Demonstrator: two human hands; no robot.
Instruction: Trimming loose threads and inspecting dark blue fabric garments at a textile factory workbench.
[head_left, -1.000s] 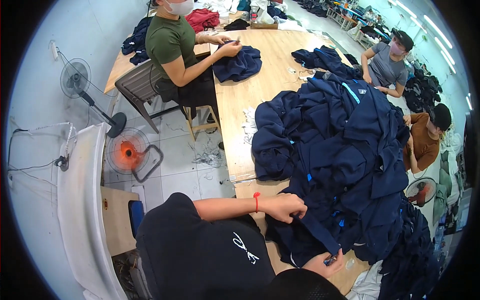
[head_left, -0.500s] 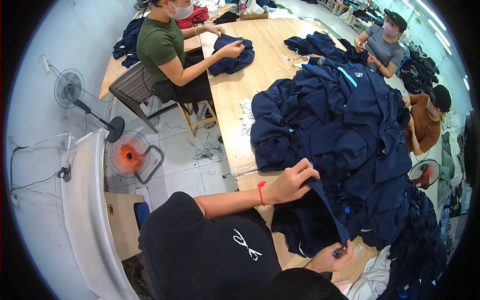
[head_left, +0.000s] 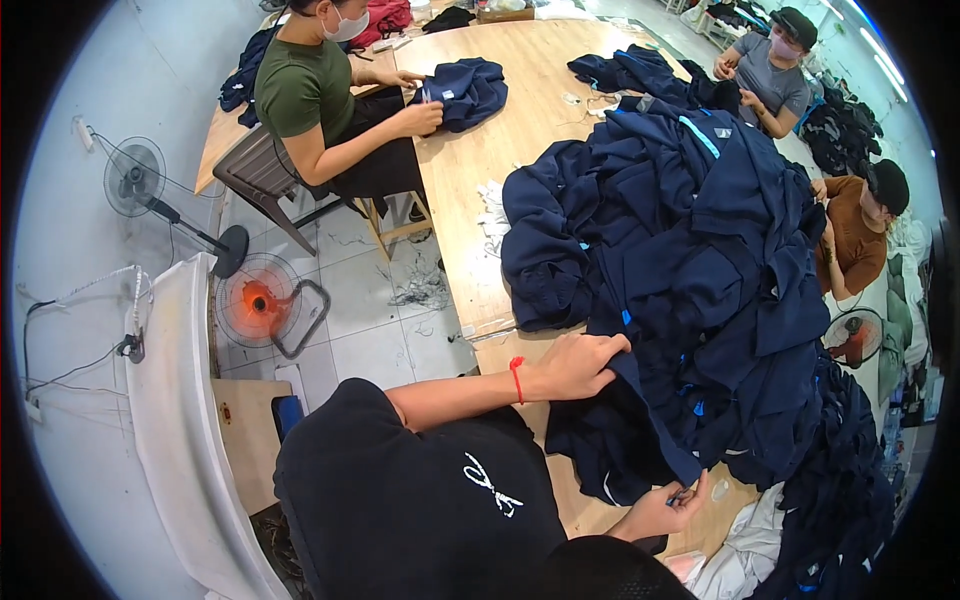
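My left hand (head_left: 580, 368) pinches the upper edge of a navy garment (head_left: 610, 445), its red-banded wrist bent over the near end of the table. Stretched diagonally, that edge runs down to my right hand (head_left: 662, 510). Its fingers are curled round a small dark metal tool (head_left: 680, 495), mostly hidden in the palm, so I cannot tell its kind. A fingertip of this hand meets the garment's lower corner. Just beyond lies a big heap of navy garments (head_left: 680, 240) with bright blue trims.
White cloth (head_left: 745, 540) lies by my right hand, beside more navy garments (head_left: 840, 470). A person in green (head_left: 315, 100) handles a navy garment across the wooden table (head_left: 450, 200). Two other people sit at the right. Two fans (head_left: 258, 300) stand at left.
My right hand's fingers have opened out a little at the garment's corner; my left hand keeps its pinch. The person in green has shifted their garment and lowered a hand.
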